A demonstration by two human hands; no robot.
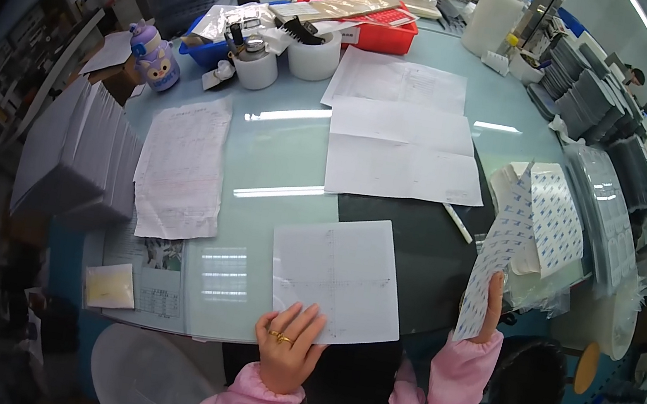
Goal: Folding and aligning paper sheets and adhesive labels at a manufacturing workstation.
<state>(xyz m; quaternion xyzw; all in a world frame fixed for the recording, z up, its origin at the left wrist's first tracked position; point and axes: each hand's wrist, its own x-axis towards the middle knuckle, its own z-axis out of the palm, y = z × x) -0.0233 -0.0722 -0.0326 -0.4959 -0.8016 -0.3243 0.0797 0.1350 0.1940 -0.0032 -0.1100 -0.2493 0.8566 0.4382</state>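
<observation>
A white square sheet [335,283] with faint thin lines lies at the table's front edge. On its lower left corner rests my left hand [288,346], fingers stretched out flat, a gold ring on one of them. At the right, my right hand [490,311] grips a thin white sheet with a small blue pattern [499,241], which stands on edge and bends. Part of that hand is hidden behind the sheet. Just beyond lies a stack of similar blue-patterned sheets [557,216]. Both my sleeves are pink.
Written papers [183,168] lie at the left, beside a stack of white sheets [80,153]. Unfolded papers [402,151] cover the middle, near a white pen [457,223]. Tool cups [255,71], a purple bottle [153,57] and a red bin [386,37] stand farther back. Clear plastic trays [602,214] sit right.
</observation>
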